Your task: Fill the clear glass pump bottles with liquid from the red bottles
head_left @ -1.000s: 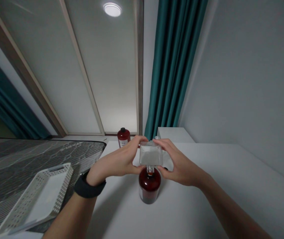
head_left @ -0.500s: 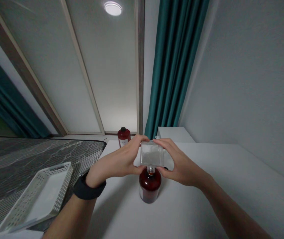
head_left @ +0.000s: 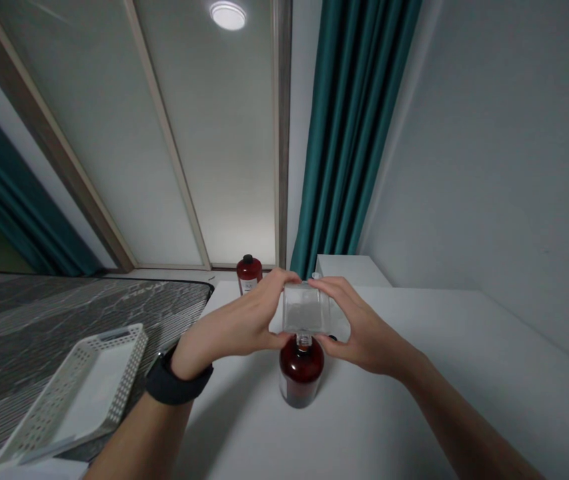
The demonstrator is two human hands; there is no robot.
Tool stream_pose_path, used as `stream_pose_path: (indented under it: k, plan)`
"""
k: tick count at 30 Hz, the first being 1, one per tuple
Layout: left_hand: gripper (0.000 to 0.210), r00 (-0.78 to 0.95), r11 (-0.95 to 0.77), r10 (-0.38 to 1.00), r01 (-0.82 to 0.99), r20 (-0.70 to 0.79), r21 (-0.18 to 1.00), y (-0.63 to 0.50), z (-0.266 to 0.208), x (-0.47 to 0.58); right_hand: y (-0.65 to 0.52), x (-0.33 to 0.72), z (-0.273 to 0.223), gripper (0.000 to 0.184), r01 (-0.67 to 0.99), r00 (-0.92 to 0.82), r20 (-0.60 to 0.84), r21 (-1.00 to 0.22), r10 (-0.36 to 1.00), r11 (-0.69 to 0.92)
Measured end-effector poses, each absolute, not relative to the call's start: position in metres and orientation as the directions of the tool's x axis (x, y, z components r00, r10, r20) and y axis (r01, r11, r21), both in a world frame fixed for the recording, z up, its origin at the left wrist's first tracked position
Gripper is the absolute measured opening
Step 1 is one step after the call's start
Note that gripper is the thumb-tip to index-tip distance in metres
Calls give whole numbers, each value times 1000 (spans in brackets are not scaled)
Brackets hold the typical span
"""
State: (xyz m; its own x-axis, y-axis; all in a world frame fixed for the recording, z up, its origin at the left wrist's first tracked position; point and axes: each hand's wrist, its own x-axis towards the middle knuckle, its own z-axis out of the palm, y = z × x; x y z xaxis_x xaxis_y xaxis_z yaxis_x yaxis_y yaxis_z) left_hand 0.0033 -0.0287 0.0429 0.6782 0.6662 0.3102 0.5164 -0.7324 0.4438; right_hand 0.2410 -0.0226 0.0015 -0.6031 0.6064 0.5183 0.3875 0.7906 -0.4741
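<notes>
Between my two hands is a clear, square-sided bottle (head_left: 306, 309), turned upside down. Its threaded neck points down at the mouth of a dark red bottle (head_left: 301, 371) standing on the white table; whether the necks touch or one sits inside the other I cannot tell. My left hand (head_left: 260, 313), with a black watch at the wrist, grips the clear bottle's left side between thumb and fingers. On the other side my right hand (head_left: 359, 327) holds it the same way. A small black object, perhaps a cap (head_left: 333, 337), shows partly behind my right thumb.
Farther back stands a second red bottle (head_left: 248, 273) with a black cap and a white label. A white perforated basket (head_left: 132, 363) lies to the left on a dark patterned surface. At the table's far end is a white box (head_left: 352, 268), before a teal curtain (head_left: 349, 147).
Nothing has clearly moved between my hands; both keep their grip on the inverted clear bottle. The whole view has shifted very slightly.
</notes>
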Motion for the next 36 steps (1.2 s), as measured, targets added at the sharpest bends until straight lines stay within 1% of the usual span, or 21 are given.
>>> stream_pose_path:
  k: [15, 36]
  plan:
    - [63, 676, -751, 653, 520, 340, 407, -29, 42, 2, -24, 240, -1, 79, 391, -590, 556, -438, 585, 810]
    - [61, 697, -803, 595, 504, 400, 317, -33, 47, 2, -25, 239, -4, 79, 386, -577, 609, -382, 544, 839]
